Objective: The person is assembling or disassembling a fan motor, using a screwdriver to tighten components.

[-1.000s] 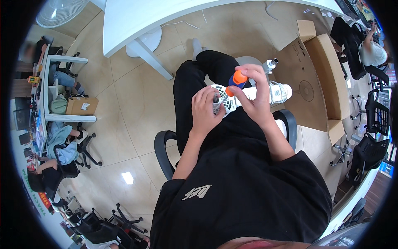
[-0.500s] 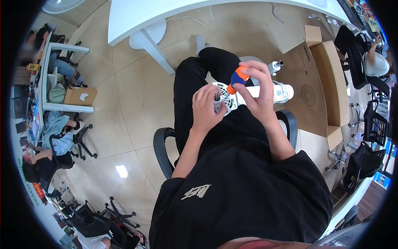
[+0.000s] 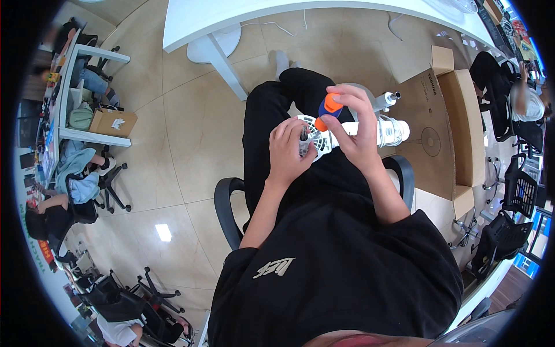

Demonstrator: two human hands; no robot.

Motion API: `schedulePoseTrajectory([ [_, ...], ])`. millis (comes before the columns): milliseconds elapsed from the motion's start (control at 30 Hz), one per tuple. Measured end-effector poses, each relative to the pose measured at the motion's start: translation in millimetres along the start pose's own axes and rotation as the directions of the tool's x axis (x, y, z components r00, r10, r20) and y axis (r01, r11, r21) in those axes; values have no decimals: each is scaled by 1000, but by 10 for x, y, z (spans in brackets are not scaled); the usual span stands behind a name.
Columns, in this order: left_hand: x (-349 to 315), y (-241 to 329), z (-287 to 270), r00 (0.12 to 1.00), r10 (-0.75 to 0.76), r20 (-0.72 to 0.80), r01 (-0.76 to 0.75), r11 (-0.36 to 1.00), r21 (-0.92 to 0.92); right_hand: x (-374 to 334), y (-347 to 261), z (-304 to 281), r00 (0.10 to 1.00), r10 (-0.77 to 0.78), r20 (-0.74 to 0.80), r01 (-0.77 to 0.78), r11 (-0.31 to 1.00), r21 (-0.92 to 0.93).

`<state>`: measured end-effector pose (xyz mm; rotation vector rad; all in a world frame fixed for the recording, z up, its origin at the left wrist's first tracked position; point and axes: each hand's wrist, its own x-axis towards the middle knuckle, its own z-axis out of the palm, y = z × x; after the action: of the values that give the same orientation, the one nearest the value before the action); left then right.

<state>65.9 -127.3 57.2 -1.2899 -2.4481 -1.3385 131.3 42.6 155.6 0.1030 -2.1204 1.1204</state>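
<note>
Here, right hand (image 3: pixel 352 130) grips rounded orange-blue screwdriver handle (image 3: pixel 328 107) above ribbed white fan housing (image 3: pixel 317 137).

1 screwdriver (image 3: pixel 328 110), 1 white fan motor (image 3: pixel 370 132), 1 cardboard box (image 3: pixel 445 124)

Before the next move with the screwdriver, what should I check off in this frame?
1. Right hand grips the orange and blue screwdriver: ok.
2. Left hand steadies the white vented fan part: ok.
3. Fan part rests on the lap, pole lying sideways: ok.
4. Screwdriver tip seated in a screw: cannot tell, hidden by fingers.
5. Loose screws in view: cannot tell.
</note>
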Motion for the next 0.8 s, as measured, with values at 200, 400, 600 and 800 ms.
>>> schedulePoseTrajectory([
  [200,2,5,-14,1000,-5,-8,5,1000,-10,19,-12,79,995,9,-98,-14,999,-50],
  [400,-6,19,-35,1000,-11,-22,11,1000,1,45,-53,-28,995,68,68,-71,996,46],
  [600,-20,-6,-10,1000,1,-11,-1,1000,4,-31,-18,35,997,47,-56,-50,997,-51],
  [800,-14,18,-29,1000,-9,-18,9,1000,2,29,-89,5,996,-9,-85,5,999,-45],
])
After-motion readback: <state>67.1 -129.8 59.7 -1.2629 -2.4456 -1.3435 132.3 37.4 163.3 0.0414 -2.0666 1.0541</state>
